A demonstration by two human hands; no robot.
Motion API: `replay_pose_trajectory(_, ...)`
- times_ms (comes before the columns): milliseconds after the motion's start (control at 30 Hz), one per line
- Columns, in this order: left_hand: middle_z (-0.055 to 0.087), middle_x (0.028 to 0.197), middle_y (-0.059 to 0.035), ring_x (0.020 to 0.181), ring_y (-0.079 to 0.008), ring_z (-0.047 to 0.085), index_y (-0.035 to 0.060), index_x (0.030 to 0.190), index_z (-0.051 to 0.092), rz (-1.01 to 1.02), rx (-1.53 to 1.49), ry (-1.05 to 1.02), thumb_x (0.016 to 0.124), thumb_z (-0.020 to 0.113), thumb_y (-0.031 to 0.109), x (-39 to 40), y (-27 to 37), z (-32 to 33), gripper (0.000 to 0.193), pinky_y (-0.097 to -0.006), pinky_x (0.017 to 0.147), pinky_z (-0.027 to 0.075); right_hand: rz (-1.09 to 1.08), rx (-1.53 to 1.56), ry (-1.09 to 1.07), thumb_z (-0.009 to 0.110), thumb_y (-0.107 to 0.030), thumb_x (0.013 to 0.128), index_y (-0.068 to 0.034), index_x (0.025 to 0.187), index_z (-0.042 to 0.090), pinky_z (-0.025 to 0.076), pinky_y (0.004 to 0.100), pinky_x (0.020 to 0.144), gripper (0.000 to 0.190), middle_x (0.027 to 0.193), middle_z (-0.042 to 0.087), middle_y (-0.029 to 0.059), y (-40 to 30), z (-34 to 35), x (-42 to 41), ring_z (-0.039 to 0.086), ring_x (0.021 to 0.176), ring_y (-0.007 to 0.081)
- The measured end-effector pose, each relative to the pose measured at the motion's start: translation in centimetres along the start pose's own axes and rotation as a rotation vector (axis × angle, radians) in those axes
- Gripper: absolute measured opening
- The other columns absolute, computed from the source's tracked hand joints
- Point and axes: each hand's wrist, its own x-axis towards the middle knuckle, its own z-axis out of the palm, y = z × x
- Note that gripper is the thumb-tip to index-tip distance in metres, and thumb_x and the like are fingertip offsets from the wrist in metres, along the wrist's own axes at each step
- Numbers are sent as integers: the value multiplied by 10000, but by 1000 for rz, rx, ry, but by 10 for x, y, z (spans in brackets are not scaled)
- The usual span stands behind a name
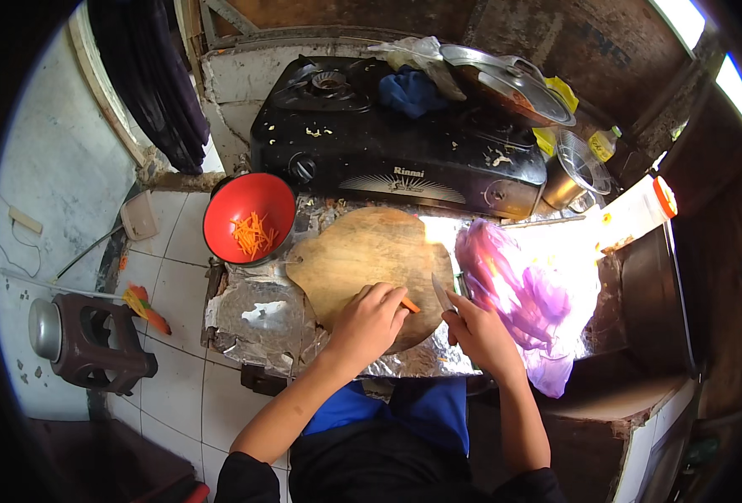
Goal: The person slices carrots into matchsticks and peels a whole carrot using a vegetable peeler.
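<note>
My left hand [372,314] rests on a round wooden cutting board [371,245], its fingers curled over a piece of carrot [410,305] whose orange end sticks out to the right. In my right hand [479,327] is a small kitchen knife [441,293], its blade pointing up and left over the board's right part, apart from the carrot. Left of the board, a red bowl [251,214] with a dark outside holds thin carrot strips [252,237]. The part of the carrot under my left fingers is hidden.
A black Rinnai gas stove [371,151] stands behind the board, with scraps and a blue cloth [412,92] on it. A purple plastic bag [522,283] lies close on the right, near a clear container with an orange lid [664,197]. Foil covers the counter's front edge [408,366].
</note>
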Motion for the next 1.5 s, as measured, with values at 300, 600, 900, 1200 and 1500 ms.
replay_pose_trajectory(300,574,1176,-143,1131,-344,543,-14,1120,655,-145,239,223,787,828,223,-7,26,40,444,-439,979,465,-193,-294,191,625,-156,956,-125,1470,486,519,512,553,534,610,621,219,36,46,-20,637,548,414)
replay_pose_trajectory(600,568,1284,-156,1216,-365,521,-10,1175,669,-79,130,161,804,756,102,-10,16,31,398,-446,1038,444,-277,-252,153,607,-157,943,-61,1530,389,510,480,503,634,582,629,180,40,56,-20,624,483,361)
replay_pose_trajectory(900,547,1405,-165,1325,-361,461,7,1221,705,-113,-14,103,824,736,94,-8,12,27,408,-443,1110,396,-232,-306,212,639,-122,884,-20,1524,385,513,466,478,696,590,640,169,32,75,-16,638,482,345)
replay_pose_trajectory(1200,496,1494,-178,1371,-385,425,2,1245,695,-143,11,93,830,727,90,-9,11,30,425,-446,1133,374,-293,-318,267,647,-80,866,-19,1509,415,493,439,450,686,566,611,130,30,81,-14,605,439,306)
replay_pose_trajectory(1500,454,1539,-193,1371,-395,421,10,1246,697,-162,11,92,826,744,98,-9,12,29,431,-447,1133,373,-302,-366,246,650,-95,864,-3,1511,418,484,405,431,694,560,616,113,28,79,-12,598,420,271)
